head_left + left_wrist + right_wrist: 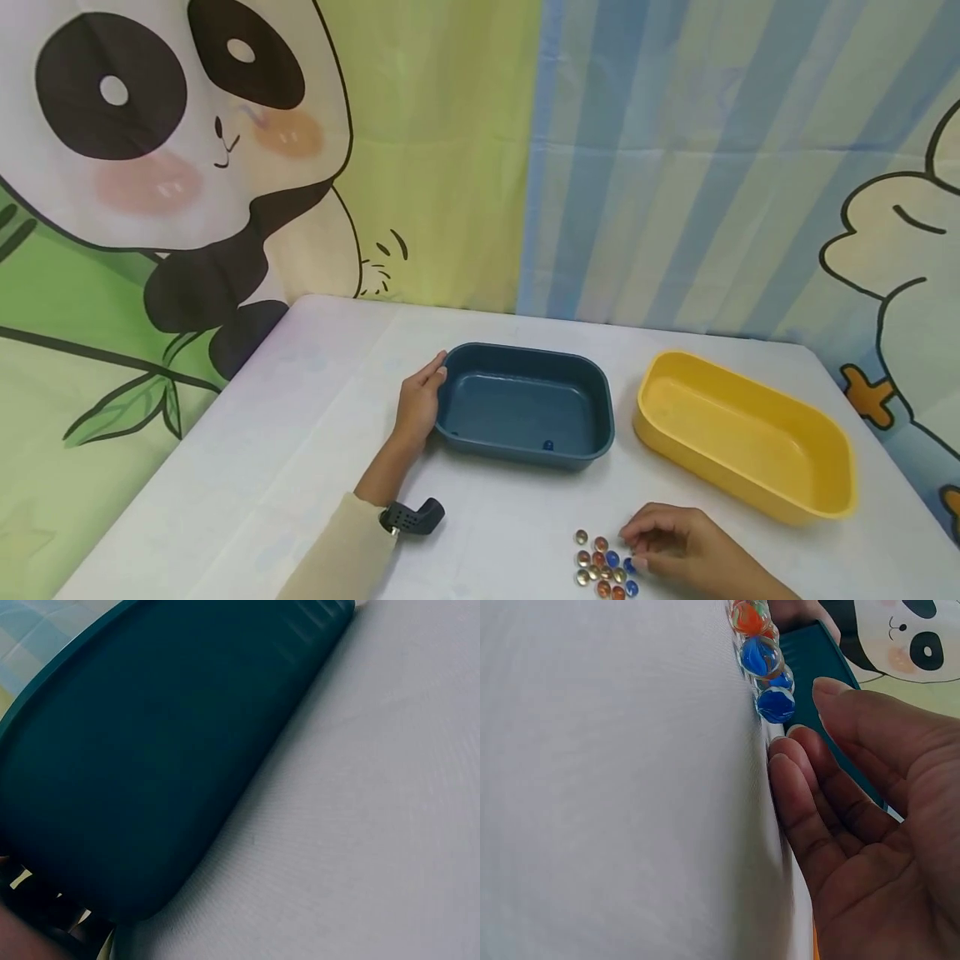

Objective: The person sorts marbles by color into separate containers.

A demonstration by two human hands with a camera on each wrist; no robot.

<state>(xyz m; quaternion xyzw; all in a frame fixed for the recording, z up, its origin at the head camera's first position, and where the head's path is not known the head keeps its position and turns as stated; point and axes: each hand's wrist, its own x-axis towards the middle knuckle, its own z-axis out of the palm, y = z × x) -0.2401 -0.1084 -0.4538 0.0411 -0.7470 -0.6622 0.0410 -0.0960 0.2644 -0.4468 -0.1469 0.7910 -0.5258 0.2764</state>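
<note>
A dark blue tray point(525, 408) stands on the white table, with one small blue marble point(548, 445) inside near its front wall. My left hand point(420, 404) grips the tray's left end at the rim; its fingers are mostly hidden in the left wrist view, where the tray's outer wall point(150, 765) fills much of the frame. Several glass marbles, clear, orange and blue, lie grouped near the front. My right hand point(678, 542) is just right of them, thumb and fingertips apart, closest to a blue marble point(775, 705). Nothing shows between those fingers.
A yellow tray point(750, 433) stands right of the blue one, slanted, beyond my right hand. Behind the table hangs a printed cloth point(450, 150) with a panda. A black band with a device point(412, 517) is on my left wrist.
</note>
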